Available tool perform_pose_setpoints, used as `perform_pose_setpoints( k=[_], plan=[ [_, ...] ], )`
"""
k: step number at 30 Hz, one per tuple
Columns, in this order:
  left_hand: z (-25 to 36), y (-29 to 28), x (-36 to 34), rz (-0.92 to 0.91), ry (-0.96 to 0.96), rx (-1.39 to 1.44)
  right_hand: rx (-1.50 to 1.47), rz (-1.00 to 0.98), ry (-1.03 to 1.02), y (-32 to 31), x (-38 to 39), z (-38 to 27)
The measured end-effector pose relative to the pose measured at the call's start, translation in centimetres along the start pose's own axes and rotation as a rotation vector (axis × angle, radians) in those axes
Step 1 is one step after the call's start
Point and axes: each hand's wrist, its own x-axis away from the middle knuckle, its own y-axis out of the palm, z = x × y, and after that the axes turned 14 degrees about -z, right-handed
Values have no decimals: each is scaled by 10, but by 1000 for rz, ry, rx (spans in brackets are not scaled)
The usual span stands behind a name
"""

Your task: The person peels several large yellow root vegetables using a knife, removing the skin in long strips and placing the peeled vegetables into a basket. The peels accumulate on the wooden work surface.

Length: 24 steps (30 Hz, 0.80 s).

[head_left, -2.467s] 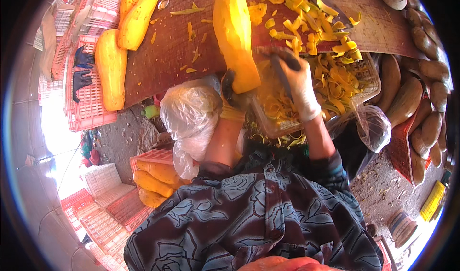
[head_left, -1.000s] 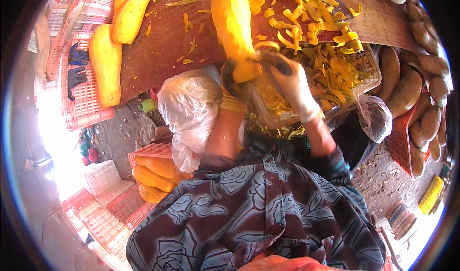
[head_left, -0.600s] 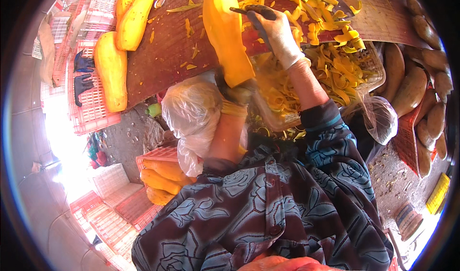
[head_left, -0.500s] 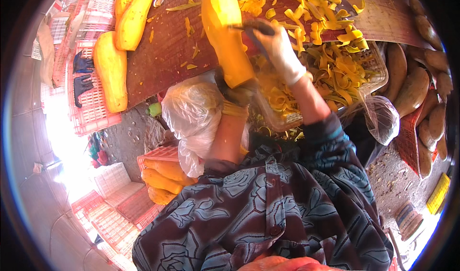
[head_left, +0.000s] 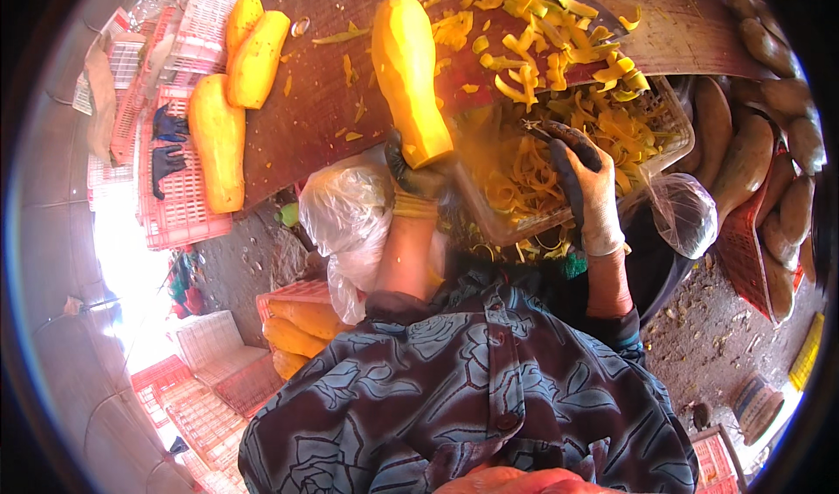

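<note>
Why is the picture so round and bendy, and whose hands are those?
It's bendy because the camera has a very wide lens. It sits on a person's head and looks down, so you see their own flowery shirt at the bottom. There's no robot here, just a person wearing gloves.

Their left hand holds the bottom end of a long yellow squash, which reaches over the reddish table. Their right hand holds a small dark tool, maybe a peeler, above a crate of curly yellow peels.

More peels lie on the table. At the left you can see three more yellow squashes.
</note>
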Motion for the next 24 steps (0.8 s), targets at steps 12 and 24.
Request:
perform_pose_setpoints(
  k=[12, 24],
  plan=[
    [44, 78, -41, 192, -319, -1631, -289, 130, -65, -20, 4, 23],
    [68, 93, -132, -24, -278, -2385, -331, 193, 5, -23, -3, 36]
  ],
)
